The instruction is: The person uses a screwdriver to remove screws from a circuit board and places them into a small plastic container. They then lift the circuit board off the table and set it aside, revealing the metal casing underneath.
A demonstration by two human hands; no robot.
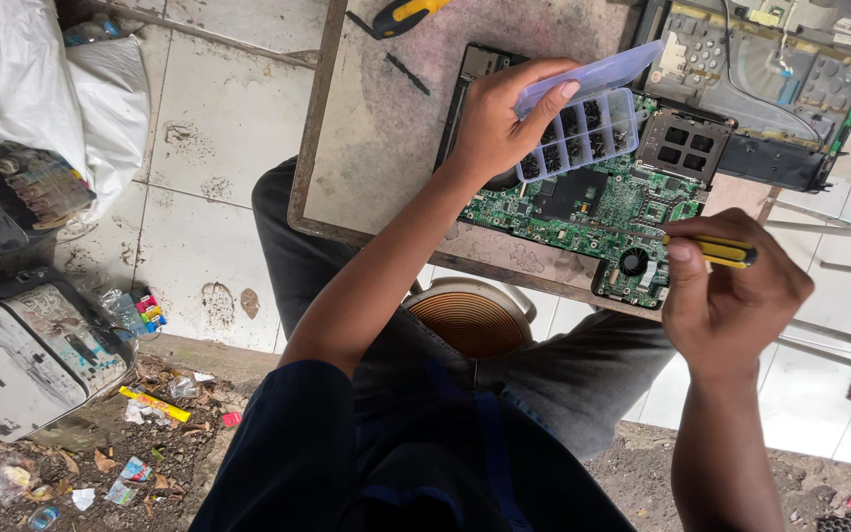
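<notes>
— Where does the green laptop circuit board [583, 212] lie?
— On the worn grey desk [386, 128], near its front edge. The clear plastic compartment box [578, 133] sits over the board's rear part, held by the left hand [499, 123].
— And to the right?
— The right hand [731, 296], gripping a yellow-handled screwdriver [726, 252]; the grey laptop chassis [770, 79] lies behind.

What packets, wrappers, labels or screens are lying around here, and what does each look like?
Yellow wrapper: long flat strip on the dirt, lower left.
Colourful packet: small, by the floor tile edge, red, blue and yellow.
White plastic bag: large, crumpled, top left.
Clear compartment box: rectangular, lid open, held by the left hand over the green circuit board.
No lit screens.
</notes>
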